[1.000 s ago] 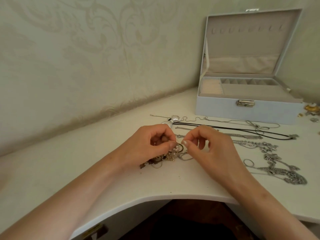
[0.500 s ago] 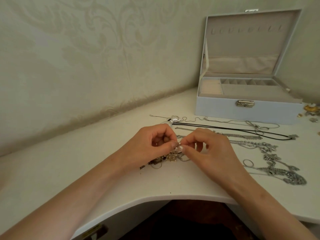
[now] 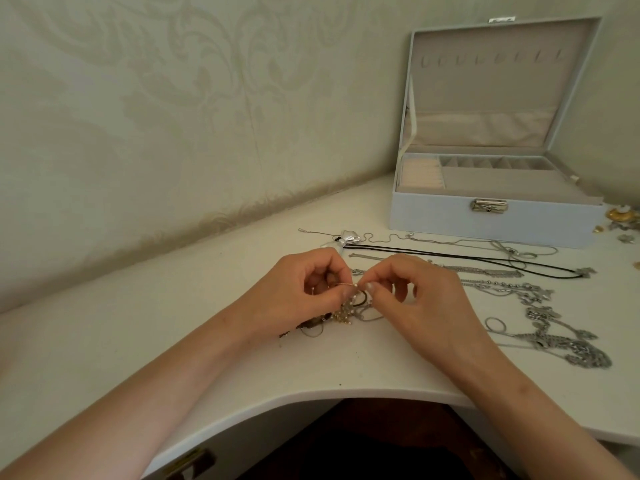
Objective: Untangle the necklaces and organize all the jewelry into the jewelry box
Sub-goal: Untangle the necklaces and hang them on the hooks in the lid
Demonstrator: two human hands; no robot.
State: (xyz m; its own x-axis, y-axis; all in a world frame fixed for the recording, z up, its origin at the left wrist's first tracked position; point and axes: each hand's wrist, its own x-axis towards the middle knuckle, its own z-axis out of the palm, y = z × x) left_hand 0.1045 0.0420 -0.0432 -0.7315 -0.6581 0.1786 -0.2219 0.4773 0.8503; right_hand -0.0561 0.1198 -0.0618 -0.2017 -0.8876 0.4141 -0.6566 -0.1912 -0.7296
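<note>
A tangled clump of gold and dark necklaces [image 3: 343, 311] lies on the white table [image 3: 173, 323] in front of me. My left hand [image 3: 301, 289] pinches a thin chain of the clump between thumb and forefinger. My right hand [image 3: 412, 299] pinches the same tangle right beside it, fingertips almost touching. The pale blue jewelry box [image 3: 491, 220] stands open at the back right, its grey compartments showing. Laid out between the box and my hands are a black cord necklace [image 3: 467, 258], a silver bow pendant [image 3: 348, 237] and several silver chains [image 3: 540, 306].
Small gold and silver pieces [image 3: 620, 220] lie at the far right edge beside the box. A patterned wall runs behind the table. The table's front edge curves inward just below my wrists, with a dark gap beneath.
My hands have drawn closer together over the tangle and lifted a thin chain slightly. The laid-out necklaces and the box have not moved.
</note>
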